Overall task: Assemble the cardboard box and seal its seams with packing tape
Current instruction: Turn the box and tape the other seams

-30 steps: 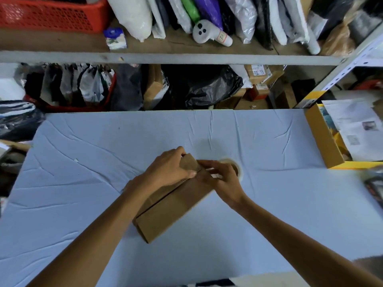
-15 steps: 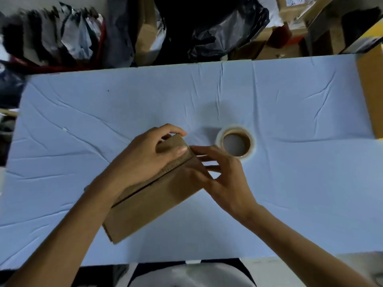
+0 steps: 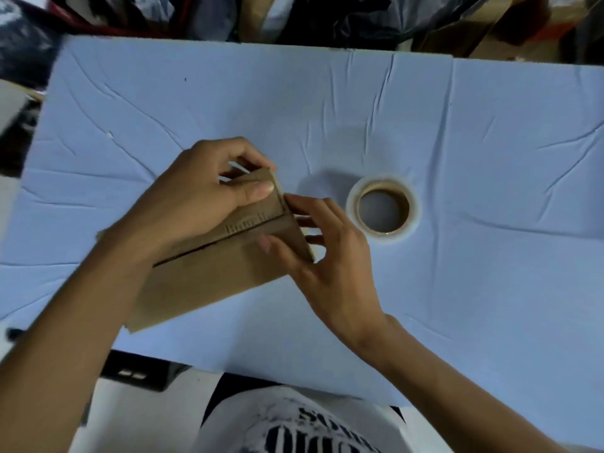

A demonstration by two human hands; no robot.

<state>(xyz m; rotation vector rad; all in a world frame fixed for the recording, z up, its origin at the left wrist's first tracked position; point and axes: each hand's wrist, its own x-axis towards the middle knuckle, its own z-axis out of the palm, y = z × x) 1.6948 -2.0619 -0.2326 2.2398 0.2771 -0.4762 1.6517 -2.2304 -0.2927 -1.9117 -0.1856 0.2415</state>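
A long brown cardboard box [image 3: 202, 282] lies slanted on the blue-covered table [image 3: 457, 305], its far end raised toward the middle. My left hand [image 3: 192, 201] grips that far end from above, thumb pressed on the top flap by the seam. My right hand [image 3: 327, 256] holds the same end from the right, fingers on its end face and thumb on the top. A roll of clear packing tape [image 3: 382, 209] lies flat just right of my right hand, untouched.
Dark plastic bags and cartons [image 3: 343, 18] crowd the space beyond the table's far edge. The table's near edge runs just above my lap, with a dark object [image 3: 137, 371] below it at the left.
The camera has tilted further down and closer, so the shelf has left view. Both hands stay on the box's far end; my left thumb now presses the top flap.
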